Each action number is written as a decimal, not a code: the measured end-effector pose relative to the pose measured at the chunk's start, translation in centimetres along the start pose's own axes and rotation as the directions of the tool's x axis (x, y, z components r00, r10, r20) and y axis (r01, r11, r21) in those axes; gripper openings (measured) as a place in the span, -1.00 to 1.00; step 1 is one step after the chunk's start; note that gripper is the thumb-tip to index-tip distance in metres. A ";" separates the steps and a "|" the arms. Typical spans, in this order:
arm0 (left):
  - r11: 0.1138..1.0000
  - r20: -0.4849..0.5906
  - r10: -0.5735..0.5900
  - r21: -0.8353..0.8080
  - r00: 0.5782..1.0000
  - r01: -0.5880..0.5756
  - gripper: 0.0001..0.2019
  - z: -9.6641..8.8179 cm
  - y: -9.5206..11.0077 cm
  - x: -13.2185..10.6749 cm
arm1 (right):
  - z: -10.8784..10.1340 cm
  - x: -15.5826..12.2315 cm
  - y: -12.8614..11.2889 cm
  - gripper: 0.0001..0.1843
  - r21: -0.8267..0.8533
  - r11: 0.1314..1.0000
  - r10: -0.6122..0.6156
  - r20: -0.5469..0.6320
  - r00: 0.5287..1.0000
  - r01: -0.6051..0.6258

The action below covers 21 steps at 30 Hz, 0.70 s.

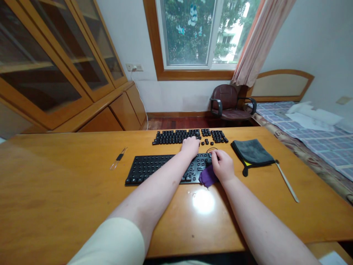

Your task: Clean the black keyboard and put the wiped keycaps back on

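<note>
A black keyboard (154,165) lies on the wooden desk, its bare switch base exposed where the keycaps are off. My left hand (191,146) reaches across it, fingers curled down at the back edge near the loose keycaps (176,137); its fingertips and anything in them are hidden. At the keyboard's right end my right hand (223,165) is closed, thumb and fingertips by the top right corner. A crumpled purple cloth (207,176) comes out from under this hand and drapes over the keyboard's lower right part.
Right of the keyboard lie a folded dark grey cloth (253,151) and a thin pale stick tool (287,182). A small wire tool with a black handle (119,157) lies to the left. Beyond the desk stand an office chair (227,101) and a bed (311,125).
</note>
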<state>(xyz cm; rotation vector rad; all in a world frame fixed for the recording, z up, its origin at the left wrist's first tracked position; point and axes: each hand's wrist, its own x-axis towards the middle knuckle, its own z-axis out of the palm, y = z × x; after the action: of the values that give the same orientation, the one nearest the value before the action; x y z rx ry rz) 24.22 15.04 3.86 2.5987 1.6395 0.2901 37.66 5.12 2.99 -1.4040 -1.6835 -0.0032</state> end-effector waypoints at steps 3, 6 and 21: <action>0.999 -0.006 -0.032 -0.015 0.999 0.032 -0.80 -0.1 -0.1 0.1 | 0.0 0.0 0.0 -0.74 0.014 1.000 0.009 0.008 1.000 -0.009; 0.997 -0.025 -0.076 -0.037 0.997 0.075 -0.80 -0.5 -0.1 -0.4 | 0.1 0.1 0.1 -0.76 0.042 0.999 0.017 0.025 1.000 -0.018; 0.790 -0.385 -0.180 -0.605 0.905 -0.100 -0.82 -2.5 -2.1 -15.1 | 0.8 -0.3 -2.0 -0.79 0.347 0.937 -0.102 0.196 0.975 0.028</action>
<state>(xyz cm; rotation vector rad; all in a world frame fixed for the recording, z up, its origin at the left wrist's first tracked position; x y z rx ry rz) 15.59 2.26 4.09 2.0693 1.3605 1.2404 35.62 4.58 3.34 -1.1145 -1.8005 0.3983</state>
